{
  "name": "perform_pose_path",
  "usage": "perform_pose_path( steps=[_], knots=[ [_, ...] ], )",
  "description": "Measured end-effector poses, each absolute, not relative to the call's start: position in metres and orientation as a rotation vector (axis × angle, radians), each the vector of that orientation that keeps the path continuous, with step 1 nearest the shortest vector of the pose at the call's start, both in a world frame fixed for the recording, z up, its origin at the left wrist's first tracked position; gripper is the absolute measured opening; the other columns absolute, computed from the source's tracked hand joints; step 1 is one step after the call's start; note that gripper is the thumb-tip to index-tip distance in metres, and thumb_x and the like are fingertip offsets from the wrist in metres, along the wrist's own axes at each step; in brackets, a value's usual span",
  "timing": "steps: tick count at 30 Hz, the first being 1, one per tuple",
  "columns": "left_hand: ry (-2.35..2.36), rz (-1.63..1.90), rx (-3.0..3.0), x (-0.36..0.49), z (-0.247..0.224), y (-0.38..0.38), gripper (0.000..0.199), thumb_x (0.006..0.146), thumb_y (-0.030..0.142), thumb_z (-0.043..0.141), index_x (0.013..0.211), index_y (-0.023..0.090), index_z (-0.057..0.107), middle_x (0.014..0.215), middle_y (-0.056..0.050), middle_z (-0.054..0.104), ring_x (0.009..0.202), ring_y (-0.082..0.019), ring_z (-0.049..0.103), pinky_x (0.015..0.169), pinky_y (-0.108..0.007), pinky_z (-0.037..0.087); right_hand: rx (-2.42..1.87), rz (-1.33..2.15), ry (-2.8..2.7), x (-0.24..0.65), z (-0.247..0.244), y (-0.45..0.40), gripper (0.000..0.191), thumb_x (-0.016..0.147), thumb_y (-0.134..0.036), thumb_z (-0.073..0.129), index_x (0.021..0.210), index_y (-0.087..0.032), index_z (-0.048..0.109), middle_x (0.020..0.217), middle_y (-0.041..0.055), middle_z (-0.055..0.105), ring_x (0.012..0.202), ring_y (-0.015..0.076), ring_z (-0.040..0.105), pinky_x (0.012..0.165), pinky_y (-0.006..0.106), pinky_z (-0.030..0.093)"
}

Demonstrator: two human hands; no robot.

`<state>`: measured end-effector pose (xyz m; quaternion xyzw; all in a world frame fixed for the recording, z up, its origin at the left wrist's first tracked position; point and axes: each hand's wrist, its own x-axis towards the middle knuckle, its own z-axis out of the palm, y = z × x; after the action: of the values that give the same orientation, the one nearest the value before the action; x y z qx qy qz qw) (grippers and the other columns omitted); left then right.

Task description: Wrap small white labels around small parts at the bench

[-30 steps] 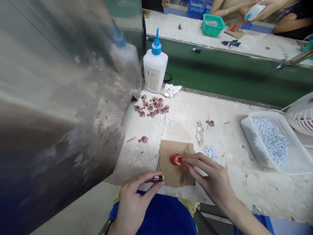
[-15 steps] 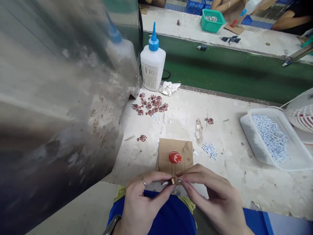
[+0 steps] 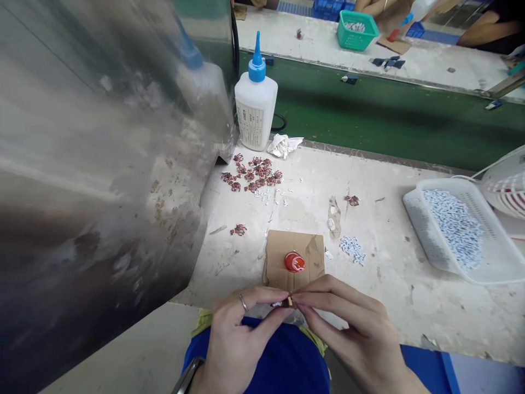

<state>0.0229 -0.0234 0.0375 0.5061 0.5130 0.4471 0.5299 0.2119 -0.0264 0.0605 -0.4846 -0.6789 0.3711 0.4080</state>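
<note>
Pinched between thumb and forefinger of my left hand (image 3: pixel 241 334) is a small dark brown molded piece (image 3: pixel 287 302) with a pale orange end and a white bit on it. My right hand (image 3: pixel 348 328) is closed, its fingertips pressed against the orange end; the tiny white piece seen in them earlier is now hidden. Just beyond the hands, a small red pot (image 3: pixel 294 262) with glossy contents stands on a cardboard square (image 3: pixel 274 251). Right of it lies a small heap of white-blue bits (image 3: pixel 353 250).
Several brown molded pieces (image 3: pixel 258 174) lie by a white bottle with a blue nozzle (image 3: pixel 256 109) and a crumpled tissue (image 3: pixel 284 146). A white basket (image 3: pixel 500 246) of bits stands right. A metal panel (image 3: pixel 123 191) walls the left. Co-workers' arms (image 3: pixel 484 33) show at the opposite bench.
My right hand has moved slightly left, bringing its fingertips against the brown piece and closing the small gap. The left hand keeps its pinch on the piece.
</note>
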Motion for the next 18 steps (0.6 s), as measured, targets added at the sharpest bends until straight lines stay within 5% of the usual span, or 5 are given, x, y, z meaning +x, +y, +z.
perform_pose_path(
  steps=[8, 18],
  knots=[
    [1.211, 1.09, 1.098, 0.033, 0.049, -0.019, 0.026, 0.074, 0.005, 0.085, 0.084, 0.03, 0.085, 0.081, 0.009, 0.081, 0.071, -0.011, 0.08, 0.074, -0.007, 0.062, -1.11, 0.467, -2.115, 0.227, 0.07, -0.03, 0.022, 0.104, -0.005, 0.057, 0.118, -0.011, 0.072, 0.104, 0.0111, 0.078, 0.095, 0.0145, 0.077, 0.085, 0.019, 0.066],
    [1.133, 1.027, 1.093, 0.029, 0.055, -0.019, 0.026, 0.077, 0.008, 0.083, 0.091, 0.03, 0.084, 0.087, 0.006, 0.083, 0.078, -0.012, 0.081, 0.077, -0.009, 0.063, -1.144, 0.917, -1.808, 0.228, 0.072, -0.026, 0.031, 0.1, -0.017, 0.071, 0.13, -0.022, 0.068, 0.107, 0.0059, 0.075, 0.097, 0.015, 0.075, 0.082, 0.022, 0.065]
  ],
)
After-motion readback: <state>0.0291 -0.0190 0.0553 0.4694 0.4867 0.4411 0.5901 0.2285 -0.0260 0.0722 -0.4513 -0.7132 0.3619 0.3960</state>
